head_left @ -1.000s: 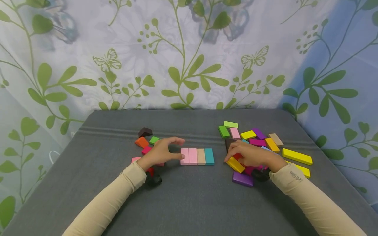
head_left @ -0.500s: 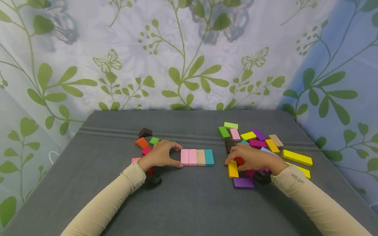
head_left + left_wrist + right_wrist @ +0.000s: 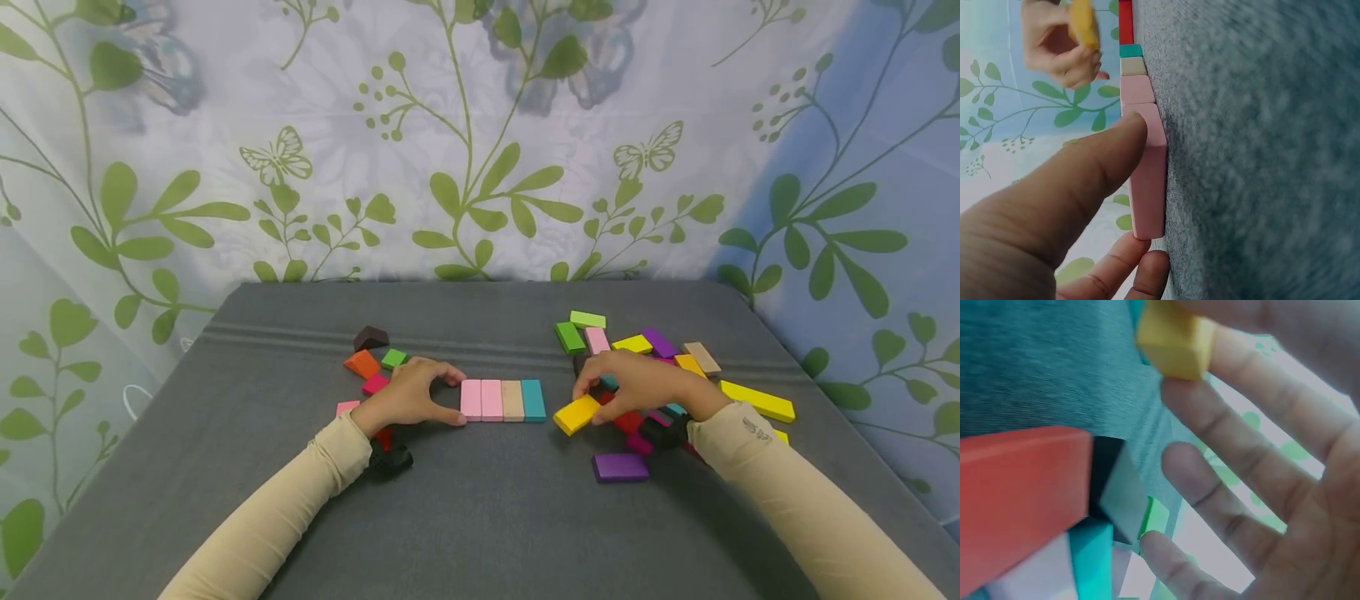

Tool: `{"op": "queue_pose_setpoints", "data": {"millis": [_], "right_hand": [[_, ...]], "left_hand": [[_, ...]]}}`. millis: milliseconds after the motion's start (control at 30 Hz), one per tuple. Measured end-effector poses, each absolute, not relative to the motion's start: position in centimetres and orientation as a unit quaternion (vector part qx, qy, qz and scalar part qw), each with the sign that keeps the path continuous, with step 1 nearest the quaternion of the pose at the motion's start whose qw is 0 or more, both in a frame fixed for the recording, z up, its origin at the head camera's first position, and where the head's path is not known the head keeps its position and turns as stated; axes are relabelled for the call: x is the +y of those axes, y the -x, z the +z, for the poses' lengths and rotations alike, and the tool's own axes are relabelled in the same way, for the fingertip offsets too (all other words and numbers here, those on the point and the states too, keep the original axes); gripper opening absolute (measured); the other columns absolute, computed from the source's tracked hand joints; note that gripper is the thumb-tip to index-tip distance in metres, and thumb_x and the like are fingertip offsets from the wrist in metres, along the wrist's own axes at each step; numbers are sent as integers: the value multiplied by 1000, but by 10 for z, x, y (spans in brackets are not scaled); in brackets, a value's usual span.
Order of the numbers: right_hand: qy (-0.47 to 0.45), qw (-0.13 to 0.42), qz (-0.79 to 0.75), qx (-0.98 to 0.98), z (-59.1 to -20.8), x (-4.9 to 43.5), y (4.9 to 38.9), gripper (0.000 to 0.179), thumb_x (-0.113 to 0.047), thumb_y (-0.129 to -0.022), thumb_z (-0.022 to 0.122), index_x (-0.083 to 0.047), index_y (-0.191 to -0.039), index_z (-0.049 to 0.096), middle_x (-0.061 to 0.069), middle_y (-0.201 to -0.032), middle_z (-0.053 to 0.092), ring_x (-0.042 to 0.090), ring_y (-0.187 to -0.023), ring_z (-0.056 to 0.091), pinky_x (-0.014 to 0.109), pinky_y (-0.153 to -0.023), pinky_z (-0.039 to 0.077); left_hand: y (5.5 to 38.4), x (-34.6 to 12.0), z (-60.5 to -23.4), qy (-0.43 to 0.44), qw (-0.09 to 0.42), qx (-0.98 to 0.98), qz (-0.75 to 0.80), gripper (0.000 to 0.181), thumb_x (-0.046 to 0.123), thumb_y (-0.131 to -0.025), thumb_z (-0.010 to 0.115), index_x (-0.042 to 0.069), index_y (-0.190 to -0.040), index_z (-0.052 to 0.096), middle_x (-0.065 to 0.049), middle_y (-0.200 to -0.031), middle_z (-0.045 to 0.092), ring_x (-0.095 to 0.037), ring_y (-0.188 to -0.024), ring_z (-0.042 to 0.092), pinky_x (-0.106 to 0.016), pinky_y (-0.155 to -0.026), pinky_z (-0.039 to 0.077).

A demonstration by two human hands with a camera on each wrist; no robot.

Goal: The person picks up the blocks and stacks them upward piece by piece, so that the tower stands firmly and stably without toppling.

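Four-sided wooden blocks lie side by side in a short row: a pink block [image 3: 470, 401] at the left end, another pink block [image 3: 491, 401], a beige block [image 3: 512, 401] and a teal block [image 3: 533, 401]. My left hand [image 3: 408, 395] pinches the leftmost pink block, thumb at its near end and a fingertip at its far end, as the left wrist view shows. Right of the row, my right hand [image 3: 637, 385] holds a yellow block [image 3: 576, 415] between thumb and fingers, raised off the table. The other fingers are spread in the right wrist view.
Loose blocks are heaped under and behind my right hand, with a purple block [image 3: 620, 467] in front and a long yellow block [image 3: 756, 401] to the right. Near my left wrist lie an orange block [image 3: 363, 363], a dark brown block [image 3: 371, 337] and several others. A patterned curtain [image 3: 480, 142] hangs behind the table.
My right hand has turned the yellow block, lifted it out of the pile and moved it left. My left fingers have closed in on the end pink block and then stayed there.
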State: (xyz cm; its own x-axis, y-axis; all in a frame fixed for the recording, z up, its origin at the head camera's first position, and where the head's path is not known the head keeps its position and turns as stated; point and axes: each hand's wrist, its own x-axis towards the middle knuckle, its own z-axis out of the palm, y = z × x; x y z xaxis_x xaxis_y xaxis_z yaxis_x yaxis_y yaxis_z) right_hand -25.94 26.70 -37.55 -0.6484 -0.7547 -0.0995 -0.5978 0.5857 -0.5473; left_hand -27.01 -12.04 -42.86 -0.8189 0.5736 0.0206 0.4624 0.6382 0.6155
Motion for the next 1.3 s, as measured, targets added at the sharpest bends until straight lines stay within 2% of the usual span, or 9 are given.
{"op": "queue_pose_setpoints", "data": {"millis": [100,300,467,567,767,1000,1300], "right_hand": [[361,145,-273,880,-376,264,269,22,-17,-91,89,-10,-110,78,-6,-104,72,25,-96,66,49,-93,57],[297,99,-295,903,-383,243,290,22,-17,-92,88,-5,-108,78,-1,-95,72,17,-79,63,34,-74,54],[259,80,-289,918,-390,217,305,23,-18,-92,88,-4,-108,79,4,-98,74,20,-80,65,36,-75,55],[251,88,-274,924,-397,203,313,24,-20,-92,88,-4,-108,79,4,-97,74,19,-84,63,35,-79,53],[232,124,-273,925,-407,190,323,27,-20,-95,86,-2,-113,77,6,-91,69,20,-81,58,32,-71,48],[221,172,-302,911,-402,194,332,24,-14,-103,74,4,-119,74,15,-109,78,26,-91,68,38,-83,56],[216,189,-340,896,-402,180,330,21,-10,-103,73,6,-117,75,13,-102,78,20,-81,63,31,-73,51]], "left_hand": [[270,-121,-430,-286,89,900,316,59,33,-83,96,9,-132,73,-5,-123,72,-39,-134,49,-67,-110,29],[271,-121,-430,-286,90,900,318,58,34,-84,96,10,-132,74,-4,-122,72,-39,-134,49,-67,-109,29],[271,-122,-430,-286,93,900,317,59,34,-84,95,10,-133,73,-5,-123,71,-39,-133,49,-67,-109,29],[272,-123,-430,-284,100,899,318,60,34,-84,95,10,-134,72,-5,-124,71,-39,-134,48,-66,-110,28],[275,-124,-430,-280,120,892,334,61,34,-85,94,9,-136,71,-4,-126,71,-39,-137,45,-66,-115,26],[280,-128,-430,-290,121,882,351,53,30,-87,92,7,-130,73,-4,-120,72,-36,-129,50,-62,-116,33],[277,-127,-429,-285,122,884,349,50,29,-87,93,7,-128,75,-4,-118,72,-32,-123,54,-58,-114,37]]}}
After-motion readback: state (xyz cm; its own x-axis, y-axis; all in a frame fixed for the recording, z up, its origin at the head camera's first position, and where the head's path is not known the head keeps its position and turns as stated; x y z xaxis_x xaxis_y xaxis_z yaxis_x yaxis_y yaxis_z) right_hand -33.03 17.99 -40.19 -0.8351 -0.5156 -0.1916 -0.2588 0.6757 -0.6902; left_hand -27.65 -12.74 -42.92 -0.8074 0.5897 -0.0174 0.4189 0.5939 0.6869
